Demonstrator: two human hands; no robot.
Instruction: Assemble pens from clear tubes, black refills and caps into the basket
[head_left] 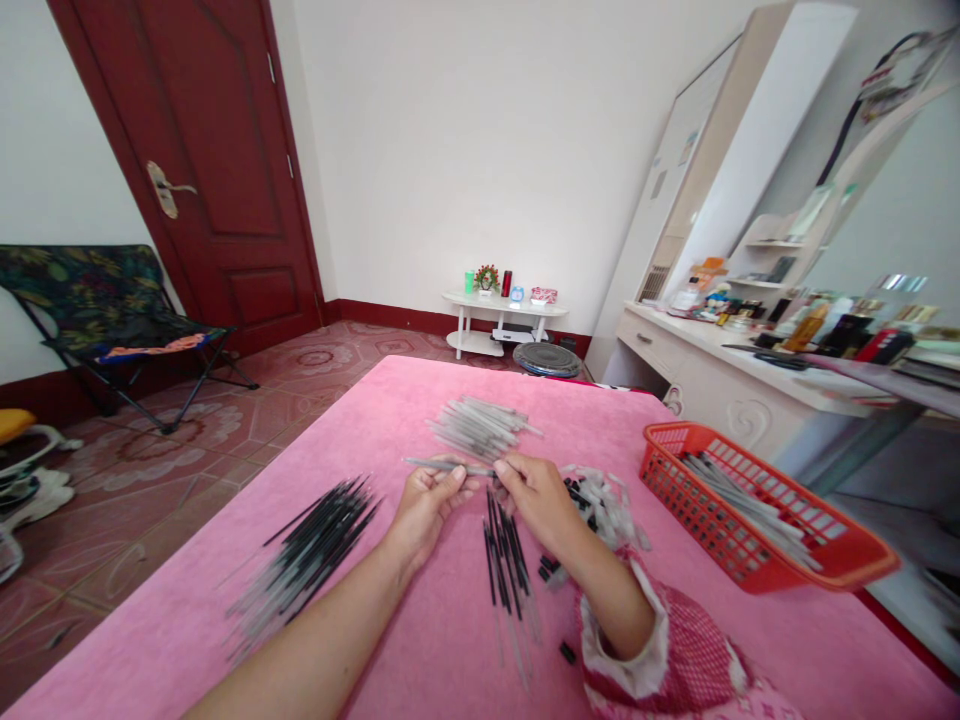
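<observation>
1. Pink table [750,650] – one; it carried all the parts below.
2. Red basket [690,500] – one, the only container, at the right side of the table. It held a layer of grey pens [739,495], too many to count.
3. Black refills [315,550] – one fanned heap at the left, uncountable.
4. Second refill group [506,560] – roughly a dozen, lying below the hands.
5. Grey tubes [480,425] – one heap beyond the hands.
6. Small caps [604,500] – one heap, clear and black, beside the right wrist.
7. Left hand [427,505] and right hand [536,495] – both pinched one grey barrel [442,465], held level above the table centre.
</observation>
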